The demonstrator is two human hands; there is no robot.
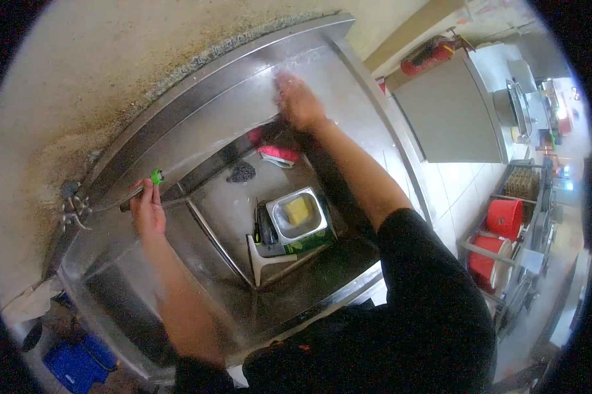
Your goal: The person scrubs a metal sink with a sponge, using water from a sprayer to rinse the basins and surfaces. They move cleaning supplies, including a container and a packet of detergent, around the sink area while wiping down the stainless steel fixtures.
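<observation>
My left hand (150, 212) holds the end of a faucet spout with a green nozzle (156, 177), over the stainless steel sink (222, 241). A stream of water appears to run from the nozzle across the steel. My right hand (298, 103), blurred, is over the steel drainboard (237, 96) near the far corner; I cannot tell whether it holds anything. Inside the basin are a pink and white brush (280, 154), a dark scouring pad (241, 172), a metal container (318, 221) with a yellow sponge (297, 211) in it, and a white squeegee (258, 261).
The faucet valves (77, 209) stand by the stained wall (79, 88). A raised rim (389, 118) edges the steel top. Right of it are a pale cabinet (448, 113), a red fire extinguisher (429, 56) and a rack with red containers (503, 218). A blue object (82, 364) lies at lower left.
</observation>
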